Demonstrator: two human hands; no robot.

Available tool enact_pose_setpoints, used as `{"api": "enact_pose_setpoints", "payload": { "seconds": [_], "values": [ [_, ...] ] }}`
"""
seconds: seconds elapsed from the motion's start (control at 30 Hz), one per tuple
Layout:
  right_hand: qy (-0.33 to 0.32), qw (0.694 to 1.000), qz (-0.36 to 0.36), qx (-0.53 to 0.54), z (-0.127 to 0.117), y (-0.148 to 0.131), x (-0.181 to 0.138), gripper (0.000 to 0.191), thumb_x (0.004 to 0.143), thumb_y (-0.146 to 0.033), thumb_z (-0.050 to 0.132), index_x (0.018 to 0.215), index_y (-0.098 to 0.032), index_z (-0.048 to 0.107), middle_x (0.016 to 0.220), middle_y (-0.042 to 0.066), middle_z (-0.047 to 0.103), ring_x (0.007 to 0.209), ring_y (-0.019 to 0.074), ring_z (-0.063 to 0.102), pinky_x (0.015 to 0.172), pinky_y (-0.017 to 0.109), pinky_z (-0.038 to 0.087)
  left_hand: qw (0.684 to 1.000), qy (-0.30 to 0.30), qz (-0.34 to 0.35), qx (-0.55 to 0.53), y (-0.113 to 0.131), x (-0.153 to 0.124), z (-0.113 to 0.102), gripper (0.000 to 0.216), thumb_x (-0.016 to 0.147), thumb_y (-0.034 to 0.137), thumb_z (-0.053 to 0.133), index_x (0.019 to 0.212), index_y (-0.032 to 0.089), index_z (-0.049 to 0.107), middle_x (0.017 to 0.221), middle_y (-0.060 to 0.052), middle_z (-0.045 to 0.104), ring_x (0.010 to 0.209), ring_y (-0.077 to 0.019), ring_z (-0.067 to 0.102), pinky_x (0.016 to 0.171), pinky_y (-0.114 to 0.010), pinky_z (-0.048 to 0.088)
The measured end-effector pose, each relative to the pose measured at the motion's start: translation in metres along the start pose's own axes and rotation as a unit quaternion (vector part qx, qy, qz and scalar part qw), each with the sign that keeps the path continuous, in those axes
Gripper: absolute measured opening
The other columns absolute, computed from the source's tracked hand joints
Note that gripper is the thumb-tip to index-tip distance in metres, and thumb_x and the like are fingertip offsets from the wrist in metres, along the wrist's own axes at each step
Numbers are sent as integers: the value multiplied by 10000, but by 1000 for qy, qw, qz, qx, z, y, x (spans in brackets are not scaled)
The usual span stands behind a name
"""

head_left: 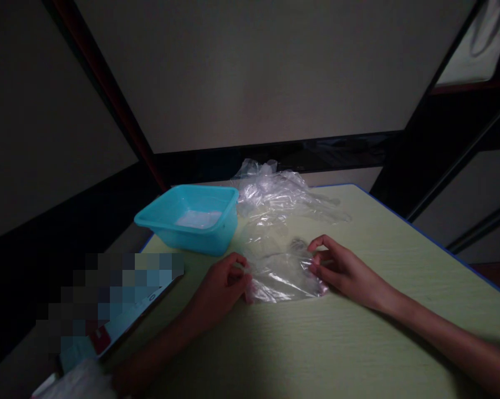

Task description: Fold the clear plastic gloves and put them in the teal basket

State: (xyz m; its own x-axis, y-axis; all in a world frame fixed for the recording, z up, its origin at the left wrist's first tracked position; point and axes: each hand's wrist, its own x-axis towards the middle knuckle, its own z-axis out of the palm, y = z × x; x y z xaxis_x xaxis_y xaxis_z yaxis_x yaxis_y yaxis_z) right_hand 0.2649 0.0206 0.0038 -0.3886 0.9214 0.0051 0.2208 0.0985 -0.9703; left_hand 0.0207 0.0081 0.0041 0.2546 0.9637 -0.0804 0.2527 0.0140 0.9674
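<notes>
Plastic bag (pixel 281 280), clear and thin, lying at the centre of the frame on a pale green table (pixel 291 354). Pinched at its left edge by the left hand (pixel 227 282), thumb and fingertips closed narrow; pinched at its right edge by the right hand (pixel 339 271), forefinger arched above. Held by opposite edges, probably to keep it spread flat and even. Hard to tell, in such dim light, where exactly it ends toward the crumpled plastic pile (pixel 275 185) higher in the frame, at the table's far edge; likely kept back there to leave working room. Left of centre, a turquoise basin (pixel 217 235) with a pale flat item (pixel 198 219) inside, apparently placed aside yet within easy reach. Counted: two hands, one bag between them, one pile, one basin, one pale item.
</notes>
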Motion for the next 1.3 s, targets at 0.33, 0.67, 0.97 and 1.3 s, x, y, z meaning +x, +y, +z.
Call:
{"api": "enact_pose_setpoints", "payload": {
  "seconds": [0.33,0.67,0.97,1.3],
  "values": [
    [41,996,-29,-80,-1,0,0,273,777,-308,561,957,-202,385,631,-44,503,494,100,461,428,212,343,997,48,-55,-15,12,-7,1,535,641,193,632,1090,198,341,644,104,567,514,-129,641,462,-186,433],
    [-44,994,57,-85,-3,-9,-9,271,767,-359,512,930,-221,346,664,-59,463,424,96,521,367,211,374,992,-20,-112,-49,6,-14,9,466,666,123,559,1056,212,320,614,121,496,406,-104,588,322,-146,402],
    [-44,989,128,-63,-6,-14,-9,379,713,-403,568,962,-227,344,666,-68,470,441,91,541,345,181,347,987,-36,-120,-98,-2,-15,8,494,665,145,601,1054,222,307,653,114,513,387,-103,583,300,-152,425],
    [-99,991,92,-9,-10,-17,-9,337,784,-421,542,960,-222,335,790,-23,474,615,130,626,362,152,374,986,-30,-136,-91,6,-18,6,489,678,57,564,1084,197,331,662,110,510,405,-80,574,323,-139,442]
  ]
}}
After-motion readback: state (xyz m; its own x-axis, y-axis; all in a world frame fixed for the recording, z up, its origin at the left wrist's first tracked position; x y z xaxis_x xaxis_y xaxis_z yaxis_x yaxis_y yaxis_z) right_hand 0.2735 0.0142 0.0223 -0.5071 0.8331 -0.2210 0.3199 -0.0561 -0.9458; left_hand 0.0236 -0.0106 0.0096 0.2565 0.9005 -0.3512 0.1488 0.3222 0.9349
